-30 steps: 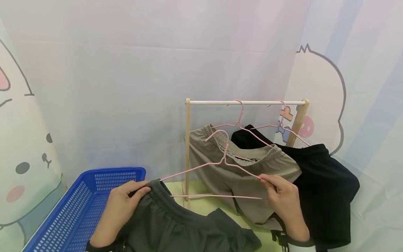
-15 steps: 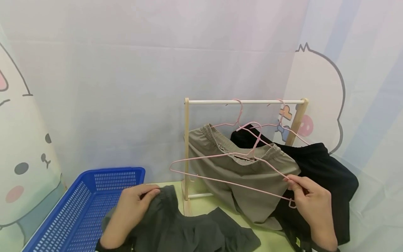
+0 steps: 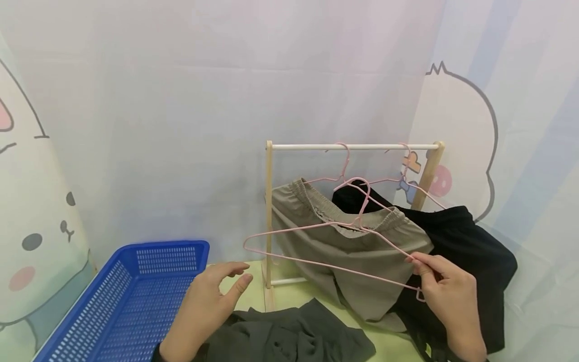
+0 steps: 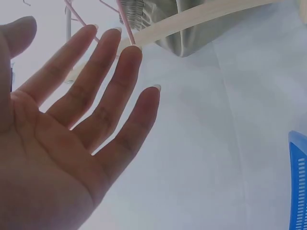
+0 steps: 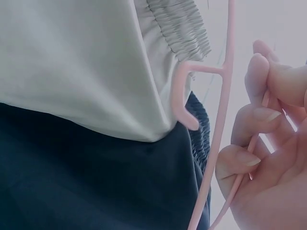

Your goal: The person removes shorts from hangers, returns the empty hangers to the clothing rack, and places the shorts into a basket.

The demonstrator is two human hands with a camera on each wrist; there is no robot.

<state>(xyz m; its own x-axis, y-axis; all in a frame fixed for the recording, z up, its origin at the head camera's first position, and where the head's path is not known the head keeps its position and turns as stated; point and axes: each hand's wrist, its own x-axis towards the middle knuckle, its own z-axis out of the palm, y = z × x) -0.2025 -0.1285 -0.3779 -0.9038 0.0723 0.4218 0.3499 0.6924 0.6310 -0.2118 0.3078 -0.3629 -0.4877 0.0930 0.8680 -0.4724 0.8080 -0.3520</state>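
My right hand [image 3: 445, 296] pinches a pink clothes hanger [image 3: 365, 202] near its right shoulder; the hanger bears no garment and stands in front of the rack. In the right wrist view, curled fingers [image 5: 246, 160] go round one arm of the hanger [image 5: 226, 72], and a small side hook sticks out from its lower bar. My left hand [image 3: 205, 306] hovers above the table with thumb and fingers apart. Its palm [image 4: 57, 148] is bare in the left wrist view. Below and beside it lie crumpled dark grey shorts [image 3: 289, 334], partly hidden by the left forearm.
A small wooden rack with a white rail [image 3: 298, 147] stands at the back right. Khaki shorts [image 3: 362, 264] and black shorts [image 3: 479, 281] hang from it on pink hangers. A blue plastic basket [image 3: 169, 248] sits at left on the pale green table [image 3: 246, 296].
The hanger has come out of the dark grey shorts' waistband and moved right with my right hand. My left hand has let go of the waistband, which has dropped onto the table.
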